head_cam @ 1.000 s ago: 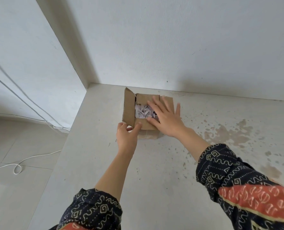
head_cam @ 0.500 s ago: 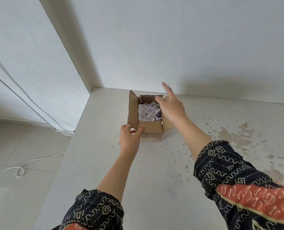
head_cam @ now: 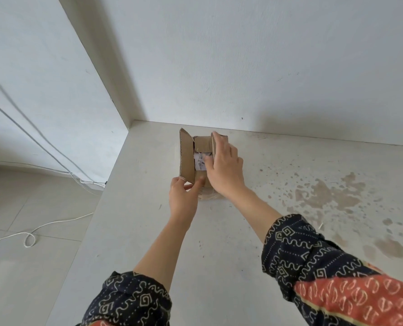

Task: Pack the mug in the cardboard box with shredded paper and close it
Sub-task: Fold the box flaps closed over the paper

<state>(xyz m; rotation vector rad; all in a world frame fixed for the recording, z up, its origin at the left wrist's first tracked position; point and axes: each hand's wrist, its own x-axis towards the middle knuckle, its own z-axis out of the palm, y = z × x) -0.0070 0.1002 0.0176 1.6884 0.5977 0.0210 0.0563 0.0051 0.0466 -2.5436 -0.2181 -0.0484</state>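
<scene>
The person's left hand [head_cam: 182, 192] pinches the cardboard box [head_cam: 197, 158]'s left flap, the right hand [head_cam: 225, 168] grips the right flap, mug presumably buried under the shredded paper [head_cam: 200, 162], which could poke out and jam the flaps.

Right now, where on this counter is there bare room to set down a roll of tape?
Bare counter lies between the cardboard box and the near edge, left of the left hand. The stained stretch right of the right hand is free too. It is crowded around the box itself, where both hands work the flaps.
</scene>
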